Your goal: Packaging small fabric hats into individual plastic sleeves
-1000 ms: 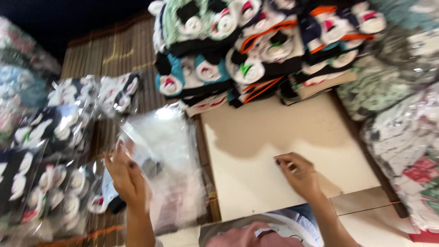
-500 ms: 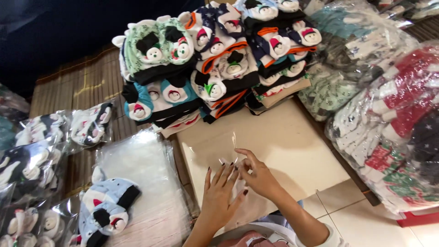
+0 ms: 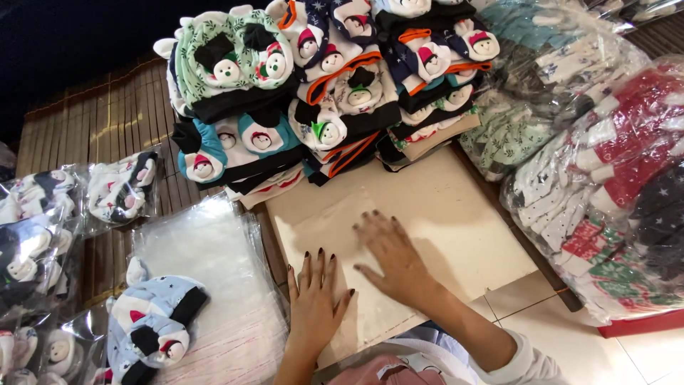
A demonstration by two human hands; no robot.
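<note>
Both hands have come together on the cream board, the left hand [image 3: 313,303] and right hand [image 3: 392,253] now pressing flat and open on a clear plastic bag [image 3: 335,264], holding nothing, beside the blue plush slippers [image 3: 153,324].

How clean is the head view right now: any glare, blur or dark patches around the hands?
Head view: sharp, with no motion blur on the left hand or right hand; soft shadows beneath both on the beige board; the stack of clear plastic bags shows mild sheen, not blinding; the top left corner beyond the slatted mat is nearly black.
</note>
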